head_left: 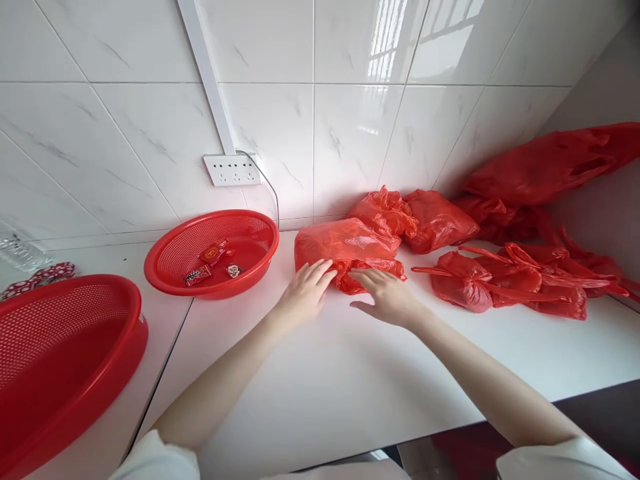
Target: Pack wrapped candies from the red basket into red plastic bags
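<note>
A filled red plastic bag lies on the white counter, its crumpled mouth facing me. My left hand is at the bag's near left side, fingers stretched out over its edge. At the near right side is my right hand, with its thumb apart and fingertips at the crumpled plastic. Both hands look open; whether the fingertips press on the bag I cannot tell. What the bag contains is hidden.
Left of the bag, a red basket holds several small wrapped packets. A larger red basket stands nearer, lower left. More red bags lie right, with several small tied bags. A socket strip is on the tiled wall.
</note>
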Demonstrator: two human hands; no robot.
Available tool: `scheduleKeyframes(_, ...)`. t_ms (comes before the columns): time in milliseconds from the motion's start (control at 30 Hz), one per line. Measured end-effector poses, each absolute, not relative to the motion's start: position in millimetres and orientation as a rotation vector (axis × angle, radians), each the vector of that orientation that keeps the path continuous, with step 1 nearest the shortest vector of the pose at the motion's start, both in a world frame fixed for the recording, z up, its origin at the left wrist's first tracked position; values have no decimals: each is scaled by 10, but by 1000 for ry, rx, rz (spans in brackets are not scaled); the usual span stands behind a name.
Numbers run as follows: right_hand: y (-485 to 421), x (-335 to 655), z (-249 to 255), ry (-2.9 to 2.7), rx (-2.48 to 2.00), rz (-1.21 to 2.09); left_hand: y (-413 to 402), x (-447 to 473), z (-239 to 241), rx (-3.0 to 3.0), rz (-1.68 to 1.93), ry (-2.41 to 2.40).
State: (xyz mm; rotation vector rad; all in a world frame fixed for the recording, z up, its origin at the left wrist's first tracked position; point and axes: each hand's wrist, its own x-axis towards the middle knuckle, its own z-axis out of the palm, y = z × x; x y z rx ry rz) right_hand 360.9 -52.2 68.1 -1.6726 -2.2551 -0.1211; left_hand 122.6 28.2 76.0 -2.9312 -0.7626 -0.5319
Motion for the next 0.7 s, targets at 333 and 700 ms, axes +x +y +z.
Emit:
scheduleKeyframes(333, -112, 3669, 610, -2066, -1929, 77, 1321, 1878, 220, -3035, -266, -1180)
scheduleKeyframes(700, 64, 3660, 234, -2056, -1892, -114, 1239, 1755, 235, -3013, -1091, -1537)
